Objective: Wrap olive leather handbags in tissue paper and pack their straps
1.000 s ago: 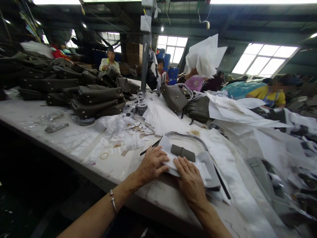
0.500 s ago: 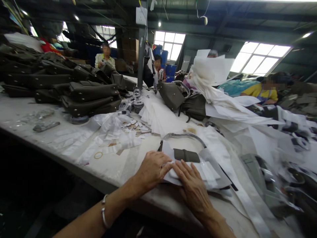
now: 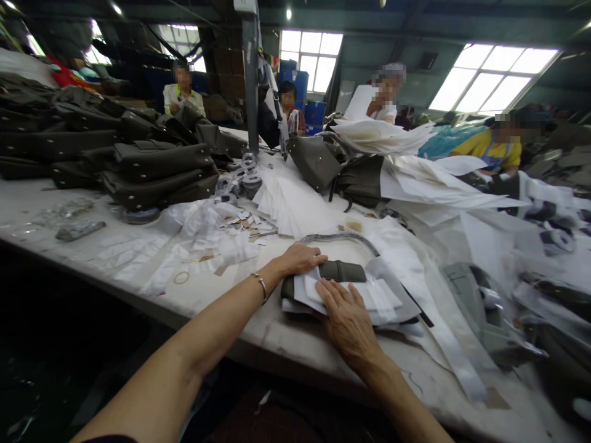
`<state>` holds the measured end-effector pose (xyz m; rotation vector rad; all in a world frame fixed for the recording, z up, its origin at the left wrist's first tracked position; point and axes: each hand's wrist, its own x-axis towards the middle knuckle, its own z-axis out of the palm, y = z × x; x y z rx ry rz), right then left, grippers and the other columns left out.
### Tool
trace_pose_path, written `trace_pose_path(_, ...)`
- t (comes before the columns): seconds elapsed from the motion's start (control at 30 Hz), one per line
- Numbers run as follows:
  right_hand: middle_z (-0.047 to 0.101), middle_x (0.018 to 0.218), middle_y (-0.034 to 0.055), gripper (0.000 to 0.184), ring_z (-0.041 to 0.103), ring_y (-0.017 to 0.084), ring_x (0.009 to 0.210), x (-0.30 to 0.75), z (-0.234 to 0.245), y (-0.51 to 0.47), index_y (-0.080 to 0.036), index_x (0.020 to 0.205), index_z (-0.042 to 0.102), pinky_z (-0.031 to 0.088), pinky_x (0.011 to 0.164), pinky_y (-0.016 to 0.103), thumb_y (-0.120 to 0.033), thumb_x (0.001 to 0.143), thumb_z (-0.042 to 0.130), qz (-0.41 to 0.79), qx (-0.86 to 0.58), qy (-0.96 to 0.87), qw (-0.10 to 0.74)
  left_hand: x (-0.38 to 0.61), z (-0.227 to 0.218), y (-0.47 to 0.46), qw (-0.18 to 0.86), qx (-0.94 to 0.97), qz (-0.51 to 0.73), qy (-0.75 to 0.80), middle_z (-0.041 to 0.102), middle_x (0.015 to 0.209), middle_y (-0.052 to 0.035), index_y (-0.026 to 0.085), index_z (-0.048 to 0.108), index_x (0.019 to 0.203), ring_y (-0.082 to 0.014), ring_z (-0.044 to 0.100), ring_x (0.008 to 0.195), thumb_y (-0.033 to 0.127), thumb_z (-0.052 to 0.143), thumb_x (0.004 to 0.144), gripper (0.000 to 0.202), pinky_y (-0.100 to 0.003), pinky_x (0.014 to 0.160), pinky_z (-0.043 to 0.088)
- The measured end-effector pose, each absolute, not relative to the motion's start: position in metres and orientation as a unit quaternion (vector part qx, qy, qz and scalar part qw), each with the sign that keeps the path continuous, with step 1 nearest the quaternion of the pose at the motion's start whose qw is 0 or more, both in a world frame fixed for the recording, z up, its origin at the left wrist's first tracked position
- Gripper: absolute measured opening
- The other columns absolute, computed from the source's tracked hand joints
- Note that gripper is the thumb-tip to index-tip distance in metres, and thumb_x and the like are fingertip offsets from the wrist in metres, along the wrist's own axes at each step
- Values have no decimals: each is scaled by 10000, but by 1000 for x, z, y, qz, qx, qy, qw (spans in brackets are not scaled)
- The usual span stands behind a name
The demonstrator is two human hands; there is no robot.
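A handbag (image 3: 289,288) lies flat in front of me, largely covered by white paper (image 3: 383,301). Its dark green flap tab (image 3: 342,271) shows through, and the wrapped handle (image 3: 344,237) arches away from me on the table. At the upper left corner of the bag, beside the handle's base, my left hand (image 3: 302,258) is closed over the edge; its fingertips are partly hidden. Flat on the white paper, just below the tab, rests my right hand (image 3: 347,311) with its fingers stretched out.
Dark green bags (image 3: 157,169) are stacked at the left. Rolled wrapped straps (image 3: 244,175), paper sheets (image 3: 295,203) and small cards (image 3: 249,224) lie beyond my hands. More paper (image 3: 443,178) and a grey-green bag piece (image 3: 475,307) lie at the right. Several people work across the table.
My left hand has moved up and away from me, from the paper's near-left side to the bag's upper left corner. My right hand stays on the paper. The view has shifted slightly.
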<state>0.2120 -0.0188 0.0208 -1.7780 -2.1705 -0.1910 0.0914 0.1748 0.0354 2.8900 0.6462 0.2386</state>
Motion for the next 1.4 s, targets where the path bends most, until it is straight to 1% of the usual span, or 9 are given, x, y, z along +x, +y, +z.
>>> trace_pose_path(0.17,559,1409,109,436,504,329,1281,212,21,-17,-219,1362,506,287,1101,552,-225,927,538,-71,-629,-758,154,74,66,153,105,956,116,248,674,1222,-56,215,567,1268,-204,617,1118,368,388,1024,339,-421,1072,340)
trace_pose_path(0.23,560,1406,117,439,496,334,1287,211,20,-17,-208,1366,503,291,1099,560,-234,929,541,-68,-628,-760,152,59,76,129,126,955,138,229,645,1286,-40,235,500,1348,-182,587,1185,411,418,1016,384,-394,1113,320)
trace_pose_path(0.37,560,1395,156,440,495,330,1292,214,25,-18,-158,1336,530,305,1101,575,-268,912,568,-50,-628,-760,158,32,75,79,162,962,183,119,613,1336,-62,216,499,1357,-173,588,1208,334,579,949,432,-275,1031,441)
trace_pose_path(0.5,533,1426,150,559,469,309,1335,228,33,-19,-163,1394,490,326,1116,571,-370,888,606,22,-603,-774,190,27,54,60,78,956,253,124,631,1304,-93,167,566,1275,-170,578,1230,156,480,968,319,-311,1071,449)
trace_pose_path(0.67,614,1343,112,365,513,277,1309,240,28,-17,-216,1291,620,377,1105,538,-305,953,517,40,-592,-766,247,25,29,63,49,933,327,142,684,1208,-69,176,634,1171,-151,608,1186,149,366,1009,315,-306,1039,488)
trace_pose_path(0.9,635,1317,101,331,532,274,1290,231,15,-24,-212,1270,634,365,1113,535,-258,956,541,-70,-559,-786,255,10,6,38,-151,926,301,171,611,1325,-116,150,519,1344,-296,495,1311,132,402,989,374,-558,1085,392)
trace_pose_path(1.1,604,1357,117,386,500,276,1313,218,15,-33,-141,1319,568,315,1144,500,-254,951,534,-112,-573,-777,234,18,10,38,-240,924,243,171,623,1264,-145,96,526,1289,-303,598,1145,126,459,962,335,-483,980,473)
trace_pose_path(1.27,563,1389,165,628,452,323,1338,206,10,-35,-112,1363,497,278,1146,510,-375,828,691,-147,-583,-769,218,24,20,52,-227,941,206,142,650,1125,-144,67,506,1241,-233,648,959,97,418,959,297,-366,836,541)
trace_pose_path(1.4,588,1358,152,637,487,332,1292,204,8,-24,-140,1359,493,272,1128,508,-381,810,708,-161,-595,-749,243,24,28,65,-195,949,213,125,645,1100,-132,76,484,1239,-202,648,881,98,408,962,289,-336,772,557)
